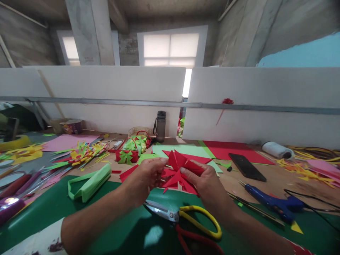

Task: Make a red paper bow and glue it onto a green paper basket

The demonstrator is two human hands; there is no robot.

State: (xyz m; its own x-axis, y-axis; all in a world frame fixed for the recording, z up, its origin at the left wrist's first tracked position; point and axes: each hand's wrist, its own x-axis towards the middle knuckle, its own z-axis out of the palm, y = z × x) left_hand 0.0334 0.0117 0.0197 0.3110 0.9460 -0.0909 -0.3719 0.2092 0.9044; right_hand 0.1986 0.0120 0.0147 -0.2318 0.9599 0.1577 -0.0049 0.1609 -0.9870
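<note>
Between both hands is a folded red paper shape point(176, 161) with several pointed tips, held above the worktable. My left hand point(151, 171) pinches its left side, fingers curled. At its right side my right hand point(203, 177) grips the paper, thumb lying on the front. Just below the hands, scissors point(172, 214) with one yellow and one red handle rest on the green mat point(124, 219). Red paper scraps lie behind and under the hands, partly hidden by them. A folded light-green paper piece point(91, 184) sits left of my left forearm.
On the right lie a blue glue gun point(273, 200) with a black cord, a phone point(247, 166) and a red sheet point(233, 151). A dark bottle point(160, 127) stands at the back. Paper flowers point(87, 152) and a red box of green bows point(130, 154) are to the left.
</note>
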